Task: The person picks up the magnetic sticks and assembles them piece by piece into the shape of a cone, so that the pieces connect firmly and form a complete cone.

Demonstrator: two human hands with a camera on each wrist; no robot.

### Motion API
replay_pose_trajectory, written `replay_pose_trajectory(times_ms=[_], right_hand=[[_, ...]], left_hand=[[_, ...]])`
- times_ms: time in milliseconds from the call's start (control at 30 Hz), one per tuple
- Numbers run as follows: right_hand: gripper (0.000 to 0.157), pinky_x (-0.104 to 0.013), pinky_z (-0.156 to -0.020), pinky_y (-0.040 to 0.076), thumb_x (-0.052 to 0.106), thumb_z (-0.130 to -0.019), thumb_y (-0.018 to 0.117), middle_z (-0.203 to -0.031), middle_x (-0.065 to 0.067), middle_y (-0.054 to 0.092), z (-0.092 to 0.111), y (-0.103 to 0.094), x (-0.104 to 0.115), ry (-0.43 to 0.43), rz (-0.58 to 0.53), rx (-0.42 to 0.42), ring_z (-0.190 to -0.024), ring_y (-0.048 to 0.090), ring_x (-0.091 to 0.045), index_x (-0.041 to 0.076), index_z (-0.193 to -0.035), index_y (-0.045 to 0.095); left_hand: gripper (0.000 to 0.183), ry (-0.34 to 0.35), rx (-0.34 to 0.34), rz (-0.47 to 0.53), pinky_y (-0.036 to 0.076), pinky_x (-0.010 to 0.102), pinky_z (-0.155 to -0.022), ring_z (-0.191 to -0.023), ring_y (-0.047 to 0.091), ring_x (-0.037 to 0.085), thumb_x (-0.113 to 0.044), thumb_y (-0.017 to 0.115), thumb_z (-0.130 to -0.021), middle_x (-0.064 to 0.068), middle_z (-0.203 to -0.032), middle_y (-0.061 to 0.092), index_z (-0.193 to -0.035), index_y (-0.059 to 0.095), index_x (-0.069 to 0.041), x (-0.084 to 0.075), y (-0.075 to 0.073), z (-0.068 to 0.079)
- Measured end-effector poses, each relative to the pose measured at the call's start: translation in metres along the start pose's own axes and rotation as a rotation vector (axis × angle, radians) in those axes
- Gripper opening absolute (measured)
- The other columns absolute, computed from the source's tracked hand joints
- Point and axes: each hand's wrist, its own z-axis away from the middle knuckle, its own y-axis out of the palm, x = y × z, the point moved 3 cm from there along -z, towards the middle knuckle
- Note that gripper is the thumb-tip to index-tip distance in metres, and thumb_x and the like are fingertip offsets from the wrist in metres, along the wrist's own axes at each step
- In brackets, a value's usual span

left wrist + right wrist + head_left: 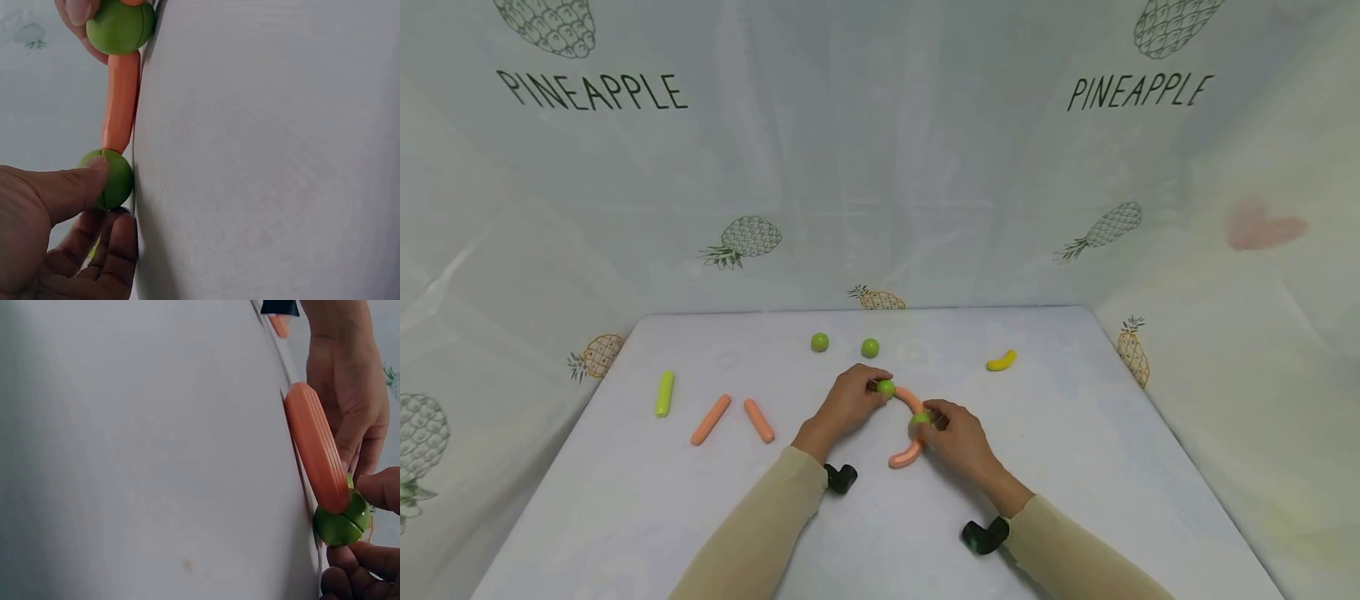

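Curved orange plastic-looking stick [909,397] runs lengthwise between 2 round green balls [886,389]. Left hand [850,398] pinches its far-end ball, right hand [958,435] its near-end one.

Three sticks [711,420] on table [1097,450], left of centre. Two loose balls [820,342] mid-frame, near table's back edge; lone piece [1002,361] right of them. Just below: left hand [848,403] on far ball [886,389], right hand [959,439] on near ball [920,420] to its lower right, upper rod [909,397] between both balls, lower rod [908,456] before near ball. Curtain [880,150] behind table.
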Motion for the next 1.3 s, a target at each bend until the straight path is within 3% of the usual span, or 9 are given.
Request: replay_pose_trajectory(times_ms=[133, 300, 533, 833, 1100, 1300], right_hand=[[0.039, -0.028, -0.072, 0.047, 0.027, -0.094, 0.077, -0.096, 0.003, 0.068, 0.004, 0.004, 0.002, -0.002, -0.005, 0.004, -0.083, 0.057, -0.011, 0.006, -0.127, 0.073], [0.040, -0.028, -0.071, 0.047, 0.032, -0.097, 0.075, -0.095, 0.003, 0.069, 0.010, 0.008, 0.005, 0.000, -0.011, 0.005, -0.080, 0.057, -0.010, 0.006, -0.128, 0.072], [0.036, -0.026, -0.067, 0.048, 0.026, -0.098, 0.072, -0.092, 0.003, 0.072, 0.015, 0.011, 0.010, -0.014, -0.007, 0.011, -0.075, 0.058, -0.009, 0.005, -0.127, 0.072], [0.033, -0.026, -0.070, 0.050, 0.014, -0.096, 0.065, -0.096, 0.004, 0.075, 0.020, 0.016, 0.014, -0.027, 0.016, 0.021, -0.077, 0.060, -0.007, 0.006, -0.127, 0.073], [0.031, -0.029, -0.075, 0.051, 0.008, -0.096, 0.061, -0.093, 0.005, 0.076, 0.020, 0.015, 0.012, -0.051, 0.002, 0.009, -0.079, 0.061, -0.007, 0.006, -0.123, 0.075], [0.024, -0.033, -0.081, 0.052, 0.012, -0.098, 0.063, -0.094, 0.005, 0.075, 0.017, 0.008, 0.007, -0.023, -0.007, -0.034, -0.083, 0.062, -0.009, 0.009, -0.118, 0.077]], left_hand=[[0.040, 0.004, 0.004, 0.001, 0.055, 0.040, -0.097, -0.110, 0.064, 0.021, -0.009, 0.075, -0.098, 0.008, -0.128, 0.067, -0.137, 0.070, -0.013, -0.001, 0.001, -0.001], [0.046, -0.038, -0.015, 0.012, 0.057, 0.041, -0.096, -0.114, 0.067, 0.022, -0.012, 0.076, -0.098, 0.008, -0.134, 0.067, -0.142, 0.065, -0.015, 0.001, 0.002, 0.002], [0.044, -0.082, -0.035, 0.004, 0.055, 0.044, -0.095, -0.113, 0.064, 0.025, -0.019, 0.077, -0.096, 0.012, -0.134, 0.062, -0.136, 0.061, -0.010, -0.003, -0.002, 0.021], [0.049, -0.035, 0.132, -0.010, 0.051, 0.041, -0.092, -0.107, 0.059, 0.021, -0.037, 0.080, -0.093, 0.009, -0.124, 0.064, -0.126, 0.062, -0.007, -0.016, 0.002, 0.045], [0.035, 0.023, 0.150, -0.070, 0.049, 0.034, -0.082, -0.092, 0.058, 0.015, -0.035, 0.087, -0.086, -0.001, -0.101, 0.064, -0.107, 0.065, -0.016, -0.023, 0.011, 0.047], [0.024, 0.031, 0.194, -0.111, 0.049, 0.033, -0.082, -0.089, 0.057, 0.012, -0.025, 0.085, -0.087, -0.007, -0.096, 0.063, -0.102, 0.066, -0.020, -0.014, 0.001, 0.052]])
